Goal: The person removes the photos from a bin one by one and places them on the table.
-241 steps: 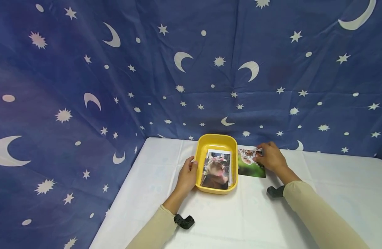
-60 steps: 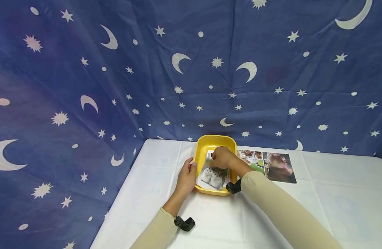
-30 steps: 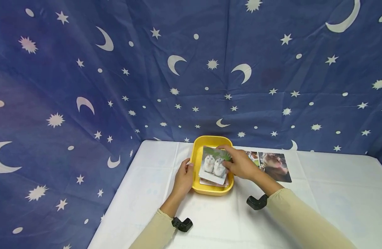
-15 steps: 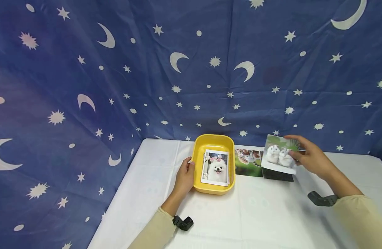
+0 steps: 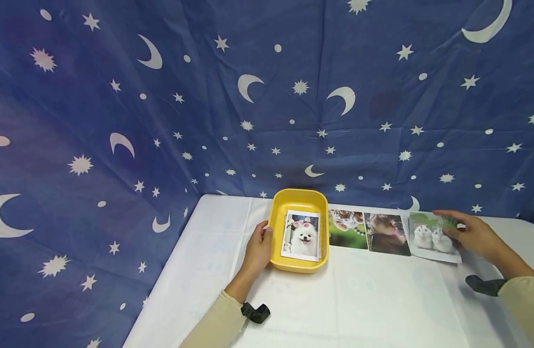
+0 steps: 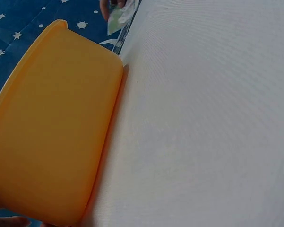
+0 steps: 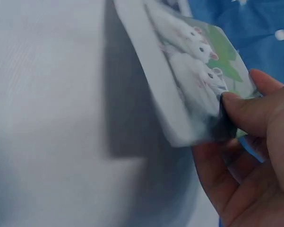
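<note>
My right hand [image 5: 478,238] pinches the right edge of a photo of two small white furry animals [image 5: 431,238], thumb on top, at the right end of a row of photos. In the right wrist view this photo [image 7: 191,71] is tilted over the white cloth, its shadow beside it. My left hand [image 5: 257,247] grips the left side of a yellow plastic tray [image 5: 299,197], thumb at the rim. Inside lies a photo of a fluffy white dog [image 5: 304,239] over at least one other. The left wrist view shows the tray's outer wall [image 6: 56,118]; few fingers show there.
Right of the tray lie a tiger photo [image 5: 347,228] and a photo of a brown animal [image 5: 387,234], side by side. A white cloth [image 5: 336,299] covers the table. Behind hangs a blue curtain [image 5: 293,106] with moons and stars.
My right hand has lifted the white-animals photo from the tray and carried it right, past the brown-animal photo laid down earlier. The dog photo is uncovered. My left hand stays on the tray.
</note>
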Available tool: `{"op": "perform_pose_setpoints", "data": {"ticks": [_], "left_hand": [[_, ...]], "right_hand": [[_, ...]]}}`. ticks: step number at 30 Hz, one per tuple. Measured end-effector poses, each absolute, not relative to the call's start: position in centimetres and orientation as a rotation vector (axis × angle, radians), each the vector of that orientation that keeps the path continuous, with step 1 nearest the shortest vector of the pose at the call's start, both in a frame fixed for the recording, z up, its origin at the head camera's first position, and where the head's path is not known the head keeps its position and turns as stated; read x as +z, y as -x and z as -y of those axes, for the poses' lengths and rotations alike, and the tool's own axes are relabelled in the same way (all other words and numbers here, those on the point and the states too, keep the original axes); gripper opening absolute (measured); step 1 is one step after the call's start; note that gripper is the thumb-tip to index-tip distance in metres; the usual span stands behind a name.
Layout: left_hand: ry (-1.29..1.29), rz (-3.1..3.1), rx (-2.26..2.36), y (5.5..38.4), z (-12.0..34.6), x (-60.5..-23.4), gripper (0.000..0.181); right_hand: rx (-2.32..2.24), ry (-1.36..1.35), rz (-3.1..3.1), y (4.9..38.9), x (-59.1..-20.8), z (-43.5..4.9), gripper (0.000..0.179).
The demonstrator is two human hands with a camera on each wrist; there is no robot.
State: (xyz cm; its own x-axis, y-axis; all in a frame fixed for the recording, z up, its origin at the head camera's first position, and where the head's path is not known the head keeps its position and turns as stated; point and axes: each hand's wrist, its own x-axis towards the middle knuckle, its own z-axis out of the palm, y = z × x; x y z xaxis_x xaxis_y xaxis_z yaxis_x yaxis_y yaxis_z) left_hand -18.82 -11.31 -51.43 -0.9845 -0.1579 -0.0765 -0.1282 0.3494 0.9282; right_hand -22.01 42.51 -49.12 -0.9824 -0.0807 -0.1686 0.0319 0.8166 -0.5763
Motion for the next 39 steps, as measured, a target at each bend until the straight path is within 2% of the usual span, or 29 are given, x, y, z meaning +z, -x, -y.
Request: {"op": "perform_pose_setpoints", "data": {"ticks": [8,15,24,28,31,39], "left_hand": [[-0.262,2.549,-1.773,18.7,11.4,-51.7,0.043],[-0.26,2.551,-1.793,18.8,11.4,-51.5,0.044],[-0.264,2.563,-1.783,18.8,11.3,-51.4,0.043],[-0.263,2.567,-1.767,18.8,11.3,-51.4,0.043],[-0.259,2.562,-1.771,18.8,11.3,-51.3,0.043],[-0.248,2.56,-1.765,18.9,11.4,-51.4,0.043]], "right_hand": [[-0.679,0.107,-3.007,22.5,-50.7,-42.1,0.058],[-0.597,0.13,-3.103,22.8,-51.4,-41.5,0.058],[-0.536,-0.122,-3.131,23.0,-51.8,-40.7,0.057],[-0.552,-0.133,-3.135,23.2,-51.2,-39.5,0.057],[-0.608,-0.047,-3.158,23.7,-50.3,-37.6,0.056],[-0.813,0.409,-3.112,25.5,-46.7,-30.0,0.054]]}}
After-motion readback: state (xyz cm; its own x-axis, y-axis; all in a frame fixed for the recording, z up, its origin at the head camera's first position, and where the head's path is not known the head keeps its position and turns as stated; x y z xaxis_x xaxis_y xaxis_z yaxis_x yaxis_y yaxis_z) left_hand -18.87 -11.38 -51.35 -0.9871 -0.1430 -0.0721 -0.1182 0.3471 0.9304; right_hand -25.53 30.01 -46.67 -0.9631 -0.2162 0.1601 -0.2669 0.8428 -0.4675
